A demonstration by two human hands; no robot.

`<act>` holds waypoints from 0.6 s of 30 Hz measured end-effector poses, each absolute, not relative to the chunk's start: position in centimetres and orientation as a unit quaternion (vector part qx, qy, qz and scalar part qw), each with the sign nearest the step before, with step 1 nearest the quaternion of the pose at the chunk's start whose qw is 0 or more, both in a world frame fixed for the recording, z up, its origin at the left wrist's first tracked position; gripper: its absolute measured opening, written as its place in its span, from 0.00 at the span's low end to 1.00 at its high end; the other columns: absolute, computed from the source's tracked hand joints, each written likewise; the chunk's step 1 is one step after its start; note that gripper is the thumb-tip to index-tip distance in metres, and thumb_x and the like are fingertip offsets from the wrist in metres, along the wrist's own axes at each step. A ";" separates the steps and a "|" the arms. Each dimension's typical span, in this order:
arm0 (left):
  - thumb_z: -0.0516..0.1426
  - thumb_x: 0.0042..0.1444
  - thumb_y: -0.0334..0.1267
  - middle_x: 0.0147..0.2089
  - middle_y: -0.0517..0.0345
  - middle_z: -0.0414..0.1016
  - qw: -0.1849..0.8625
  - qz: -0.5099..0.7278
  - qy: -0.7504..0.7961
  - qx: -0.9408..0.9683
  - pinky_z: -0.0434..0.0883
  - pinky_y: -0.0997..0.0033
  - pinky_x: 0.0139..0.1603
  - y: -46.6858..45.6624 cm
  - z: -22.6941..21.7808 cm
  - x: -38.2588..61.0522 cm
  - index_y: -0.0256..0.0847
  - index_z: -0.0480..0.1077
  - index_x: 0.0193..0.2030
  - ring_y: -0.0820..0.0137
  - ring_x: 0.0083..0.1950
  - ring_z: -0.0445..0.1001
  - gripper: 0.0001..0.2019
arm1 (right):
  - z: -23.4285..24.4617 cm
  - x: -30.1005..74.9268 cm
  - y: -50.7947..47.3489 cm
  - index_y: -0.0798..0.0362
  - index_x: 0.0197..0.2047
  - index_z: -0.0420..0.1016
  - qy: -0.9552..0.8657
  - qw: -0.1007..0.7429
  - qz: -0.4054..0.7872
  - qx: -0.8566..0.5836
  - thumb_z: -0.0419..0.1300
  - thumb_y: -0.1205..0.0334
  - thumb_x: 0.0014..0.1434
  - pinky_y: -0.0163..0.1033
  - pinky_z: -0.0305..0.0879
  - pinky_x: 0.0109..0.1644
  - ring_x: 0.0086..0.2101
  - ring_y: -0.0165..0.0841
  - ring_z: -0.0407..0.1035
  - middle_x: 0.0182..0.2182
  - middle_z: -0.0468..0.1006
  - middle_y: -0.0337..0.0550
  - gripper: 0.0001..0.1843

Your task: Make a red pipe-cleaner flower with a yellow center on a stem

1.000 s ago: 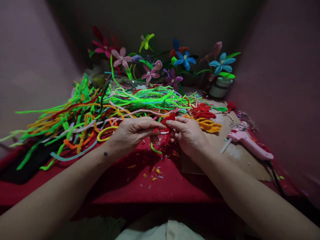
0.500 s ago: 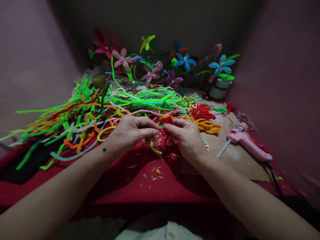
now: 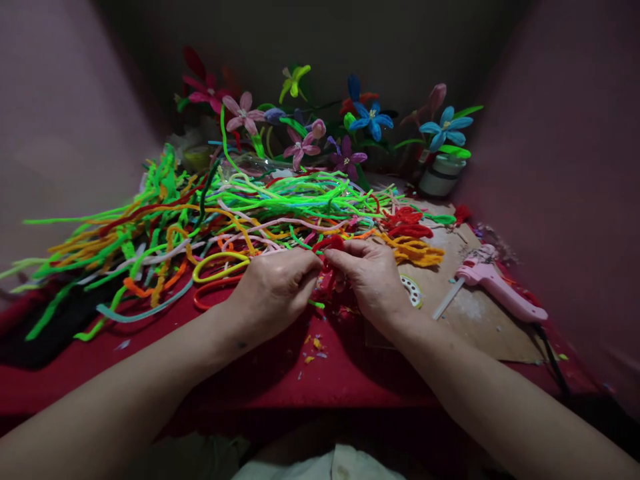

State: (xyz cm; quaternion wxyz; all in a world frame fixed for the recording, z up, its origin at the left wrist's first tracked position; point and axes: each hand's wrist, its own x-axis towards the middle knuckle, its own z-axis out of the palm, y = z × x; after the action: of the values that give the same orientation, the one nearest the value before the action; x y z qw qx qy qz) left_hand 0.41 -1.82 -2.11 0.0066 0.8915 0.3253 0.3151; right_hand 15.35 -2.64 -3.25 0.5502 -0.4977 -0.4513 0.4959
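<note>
My right hand (image 3: 373, 277) pinches a looped red pipe cleaner (image 3: 329, 244) between thumb and fingers, over the front middle of the table. Close against it, my left hand (image 3: 277, 287) is closed with the back turned up, its fingertips at the red piece's left side. What exactly those fingertips grip is partly hidden. Beyond both hands spreads a heap of pipe cleaners (image 3: 290, 200), mostly bright green. Left of my left hand lie a yellow loop (image 3: 215, 268) and a red loop (image 3: 203, 297), which look like scissor handles.
A pink glue gun (image 3: 500, 287) lies on a cardboard sheet (image 3: 470, 333) at right, beside a white round spool (image 3: 413, 291). Red and orange pipe cleaner bundles (image 3: 413, 250) sit nearby. Pipe-cleaner flowers (image 3: 297, 147) stand behind. Scraps (image 3: 317, 345) litter the red cloth (image 3: 300, 387).
My left hand has rolled over, and its stretched fingers have curled closed at the red pipe cleaner. The yellow and red loops show more. My right hand keeps its pinch nearly in place.
</note>
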 end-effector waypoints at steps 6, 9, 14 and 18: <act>0.48 0.56 0.28 0.24 0.59 0.68 -0.056 0.263 0.335 0.903 0.62 0.73 0.24 -2.4 -3.0 0.9 0.37 0.64 0.35 0.71 0.23 0.69 0.05 | -4.1 15.1 -2.6 0.55 0.22 0.71 -0.412 0.554 0.561 -0.456 0.65 0.60 0.45 0.30 0.53 0.15 0.12 0.23 0.58 0.13 0.67 0.30 0.09; 0.47 0.59 0.32 0.28 0.58 0.71 0.021 0.263 0.380 0.887 0.63 0.74 0.24 -2.7 -2.4 1.1 0.37 0.60 0.41 0.69 0.25 0.72 0.05 | -4.1 15.1 -2.6 0.55 0.21 0.70 -0.393 0.547 0.593 -0.441 0.65 0.61 0.44 0.30 0.54 0.14 0.11 0.23 0.57 0.12 0.66 0.30 0.09; 0.47 0.61 0.36 0.24 0.62 0.71 0.248 0.284 0.417 0.827 0.68 0.73 0.26 -2.5 -0.5 0.9 0.39 0.58 0.45 0.71 0.24 0.72 0.07 | -3.6 15.2 -2.7 0.55 0.23 0.71 -0.376 0.537 0.616 -0.436 0.65 0.61 0.44 0.29 0.56 0.13 0.11 0.24 0.59 0.12 0.68 0.31 0.08; 0.48 0.60 0.38 0.21 0.66 0.70 0.479 0.292 0.412 0.718 0.67 0.74 0.18 -2.2 0.2 1.0 0.39 0.54 0.49 0.71 0.18 0.70 0.12 | -3.5 15.1 -2.8 0.55 0.23 0.71 -0.380 0.536 0.626 -0.420 0.65 0.60 0.45 0.29 0.57 0.14 0.12 0.24 0.60 0.13 0.69 0.32 0.09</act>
State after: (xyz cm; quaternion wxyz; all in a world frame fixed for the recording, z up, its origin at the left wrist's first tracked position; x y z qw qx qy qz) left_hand 0.96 -2.18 0.16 0.4790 0.7179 0.4123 0.2917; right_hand 15.12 -2.76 -3.51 0.5357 -0.4204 -0.3803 0.6258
